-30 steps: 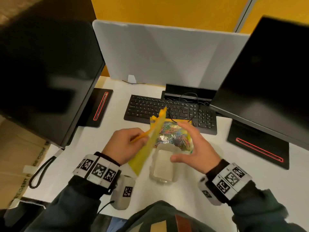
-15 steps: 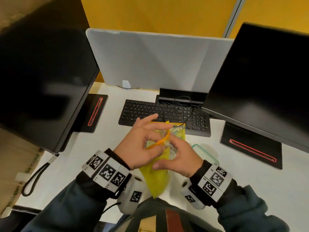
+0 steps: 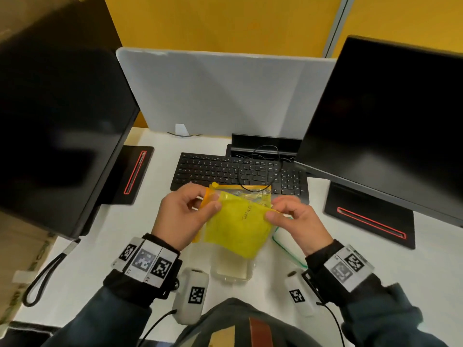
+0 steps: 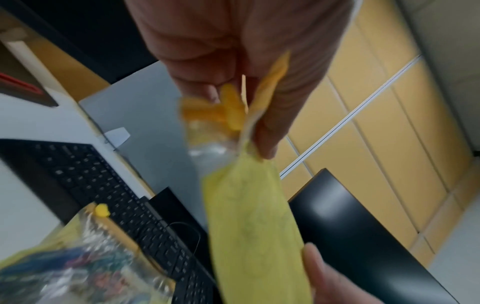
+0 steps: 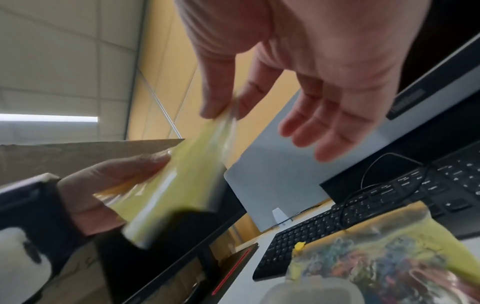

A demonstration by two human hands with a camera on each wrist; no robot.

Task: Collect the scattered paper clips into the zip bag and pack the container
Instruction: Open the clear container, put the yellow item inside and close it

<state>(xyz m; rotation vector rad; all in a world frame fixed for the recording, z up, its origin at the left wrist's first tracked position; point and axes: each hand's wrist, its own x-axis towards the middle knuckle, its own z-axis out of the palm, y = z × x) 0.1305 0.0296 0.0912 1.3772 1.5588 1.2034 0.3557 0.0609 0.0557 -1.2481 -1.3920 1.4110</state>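
Container point(image 3: 233, 270) before keyboard point(image 3: 238, 171), between monitors.

a white tabletop point(image 3: 75, 261) stands against a grey divider panel point(image 3: 225, 93), and behind the panel is a yellow wall point(image 3: 225, 21). two dark monitors are at the sides, the left monitor point(image 3: 57, 121) and the right monitor point(image 3: 390, 121), each on a black base with a red line. a black keyboard point(image 3: 225, 171) lies between them, with a thin black cable point(image 3: 273, 169) over it. the right wrist view shows a bright ceiling light point(image 5: 49, 118).
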